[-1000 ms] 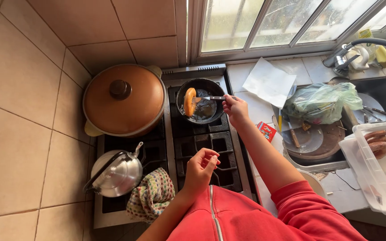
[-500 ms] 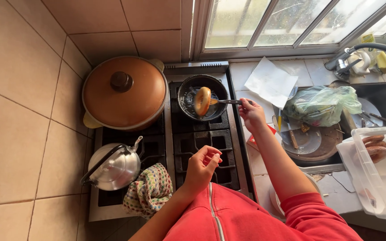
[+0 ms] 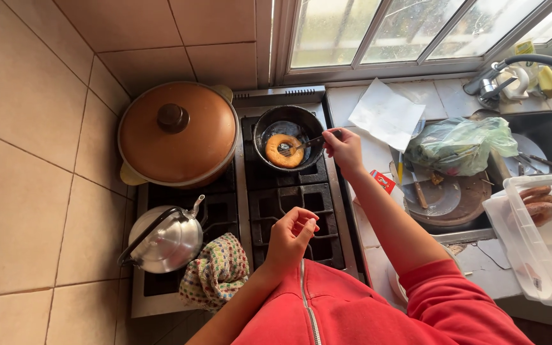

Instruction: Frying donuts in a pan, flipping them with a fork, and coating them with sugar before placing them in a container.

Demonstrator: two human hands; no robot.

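Both hands show: right hand in closed grip on fork, tines blurred; left hand loosely curled, empty

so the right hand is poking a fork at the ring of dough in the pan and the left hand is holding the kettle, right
Not quite. The left hand holds nothing: it hovers loosely curled over the front burner, well apart from the kettle. The rest stands: the right hand holds a fork at the ring of dough in the pan. The head view shows it.

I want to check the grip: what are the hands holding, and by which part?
The right hand holds a fork by its handle end, tines on the ring-shaped fried dough in the pan. The left hand holds nothing visible.
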